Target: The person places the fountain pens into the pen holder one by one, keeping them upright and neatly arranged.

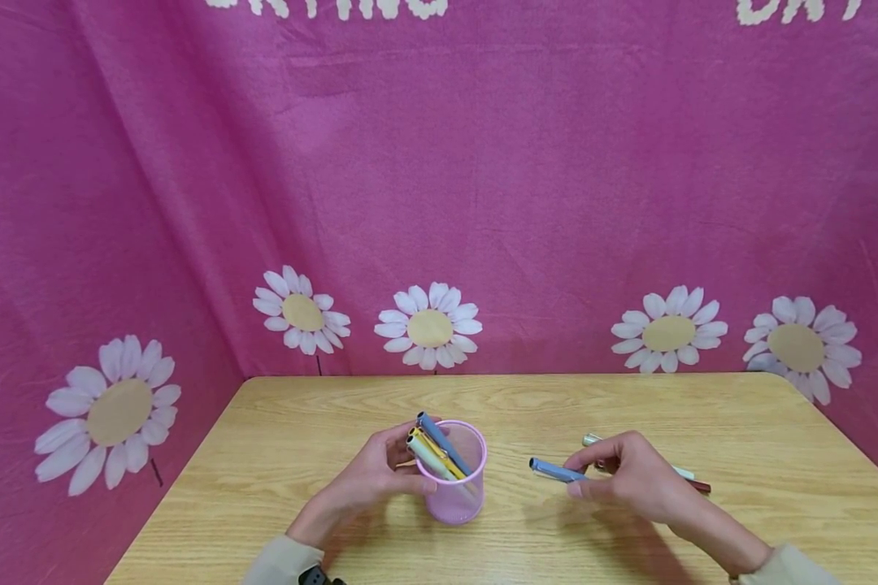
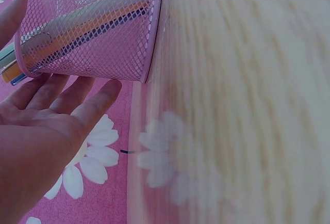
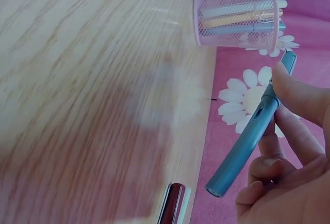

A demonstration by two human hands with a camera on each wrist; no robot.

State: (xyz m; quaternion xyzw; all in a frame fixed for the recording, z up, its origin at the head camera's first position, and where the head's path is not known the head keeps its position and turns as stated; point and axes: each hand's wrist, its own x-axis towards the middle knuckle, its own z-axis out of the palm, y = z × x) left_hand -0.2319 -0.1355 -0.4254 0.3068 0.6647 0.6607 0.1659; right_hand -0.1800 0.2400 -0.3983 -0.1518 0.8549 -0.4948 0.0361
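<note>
A pink mesh pen cup (image 1: 456,504) stands upright on the table, holding a blue pen (image 1: 442,443), a yellow pen (image 1: 436,455) and a pale green pen (image 1: 426,459) that lean toward its left rim. My left hand (image 1: 376,471) holds the cup near the rim from the left, thumb in front and fingers around the far side. To the right of the cup, my right hand (image 1: 632,479) pinches another blue pen (image 3: 242,146) between thumb and fingers, above the table. That pen's capped end points toward the cup.
Beneath and behind the right hand lie a dark red pen (image 1: 700,487) and a pale pen (image 1: 591,439), partly hidden by the hand. The wooden table (image 1: 322,406) ends at a pink curtain (image 1: 541,203) with daisies, at the back and left.
</note>
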